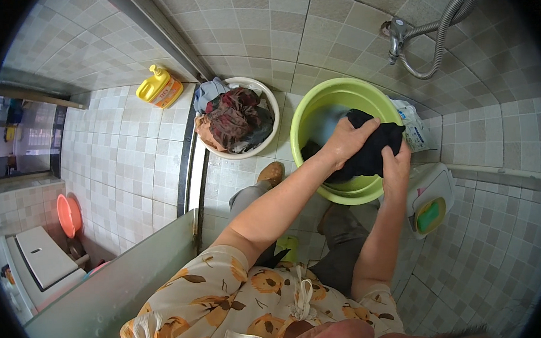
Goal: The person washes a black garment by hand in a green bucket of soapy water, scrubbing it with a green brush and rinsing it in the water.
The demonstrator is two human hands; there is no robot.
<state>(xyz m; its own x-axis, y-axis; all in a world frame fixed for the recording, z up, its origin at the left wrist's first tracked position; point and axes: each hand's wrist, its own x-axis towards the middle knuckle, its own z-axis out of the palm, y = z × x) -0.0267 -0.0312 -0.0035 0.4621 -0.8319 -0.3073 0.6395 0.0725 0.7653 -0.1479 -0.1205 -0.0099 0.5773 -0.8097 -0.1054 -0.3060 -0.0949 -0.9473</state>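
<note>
A black cloth garment [367, 156] is stretched between my two hands above a lime-green plastic tub [301, 120]. My left hand [348, 141] grips its left part, thumb on top. On the other side, my right hand [394, 159] pinches the garment near the tub's right rim. Cloudy greyish water [328, 119] shows inside the tub, with dark cloth at its left side. The garment's lower part hangs into the tub, and what lies beneath it is hidden.
A white basin [275, 127] heaped with clothes [237, 117] stands left of the tub. Behind the tub's right side is a white printed bag [412, 125]. A green soap bar [429, 216] lies in a dish. A yellow pump jug [159, 87], shower hose [443, 28] and glass panel [119, 280] surround me.
</note>
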